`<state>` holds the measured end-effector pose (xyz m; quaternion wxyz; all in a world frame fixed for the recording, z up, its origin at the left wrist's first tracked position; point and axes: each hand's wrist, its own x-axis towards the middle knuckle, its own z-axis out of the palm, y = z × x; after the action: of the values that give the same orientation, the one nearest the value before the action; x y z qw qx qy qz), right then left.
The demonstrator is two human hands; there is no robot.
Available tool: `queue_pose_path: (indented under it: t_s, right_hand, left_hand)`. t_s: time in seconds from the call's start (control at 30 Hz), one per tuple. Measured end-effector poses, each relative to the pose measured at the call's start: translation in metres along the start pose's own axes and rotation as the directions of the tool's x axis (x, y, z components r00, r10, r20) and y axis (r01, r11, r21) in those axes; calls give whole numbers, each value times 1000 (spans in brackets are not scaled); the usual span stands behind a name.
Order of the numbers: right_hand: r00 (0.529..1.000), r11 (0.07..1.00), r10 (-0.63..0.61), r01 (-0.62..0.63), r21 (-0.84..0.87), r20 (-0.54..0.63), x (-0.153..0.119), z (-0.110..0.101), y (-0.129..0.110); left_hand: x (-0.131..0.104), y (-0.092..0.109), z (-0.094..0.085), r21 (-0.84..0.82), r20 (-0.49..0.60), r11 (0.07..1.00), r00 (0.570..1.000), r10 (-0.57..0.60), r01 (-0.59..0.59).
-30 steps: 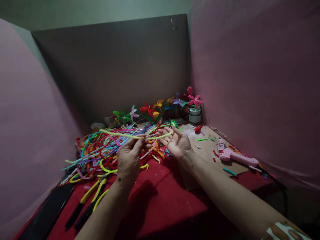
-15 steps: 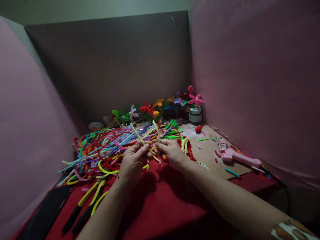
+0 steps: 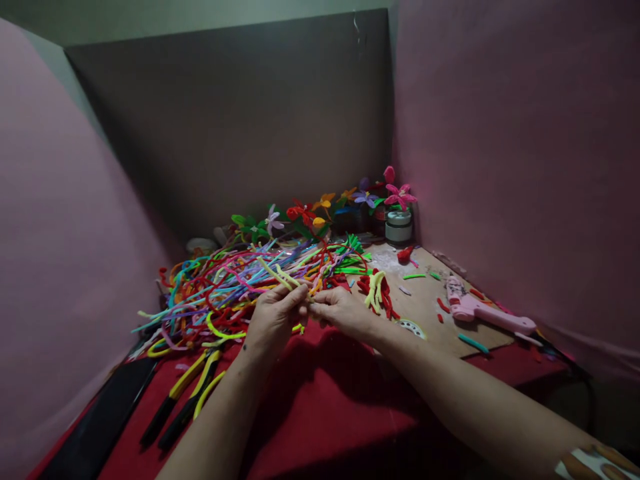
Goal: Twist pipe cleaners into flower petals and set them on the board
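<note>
My left hand (image 3: 274,313) is closed on pale yellow pipe cleaners (image 3: 277,275), whose free ends stick up and to the left from its fingertips. Close beside it, my right hand (image 3: 343,310) pinches with thumb and fingers near the lower end of the same strands; the exact grip point is hidden by the fingers. Behind both hands spreads a heap of many-coloured pipe cleaners (image 3: 235,280). A bundle of pale yellow and red pieces (image 3: 376,293) lies just beyond my right hand.
Yellow-black pliers (image 3: 187,393) lie left on the red cloth (image 3: 320,400), beside a black flat object (image 3: 103,420). On the brown board (image 3: 425,300) rest a pink glue gun (image 3: 487,315) and scraps. Pipe-cleaner flowers (image 3: 303,212) and a jar (image 3: 399,228) stand behind.
The two upright yellow strands, spread apart before, now lie close together and lean left. Their lower ends no longer show below my fingers. The view has shifted slightly.
</note>
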<state>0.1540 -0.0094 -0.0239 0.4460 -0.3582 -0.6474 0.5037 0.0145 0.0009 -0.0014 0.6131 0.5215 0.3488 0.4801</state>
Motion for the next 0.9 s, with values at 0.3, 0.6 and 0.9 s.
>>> queue_pose_path:
  t_s: [0.3, 0.6, 0.9]
  right_hand:
    - [993, 960, 108, -114, 254, 35, -4, 4, -6]
    - [991, 979, 133, -136, 153, 33, -4, 13, 2]
    - [984, 907, 170, -176, 384, 48, -8, 11, -8]
  left_hand:
    - [1, 5, -4, 32, 73, 997, 995, 69, -71]
    - [4, 11, -7, 82, -221, 963, 937, 269, -257]
    - [1, 11, -9, -21, -86, 998, 995, 55, -57]
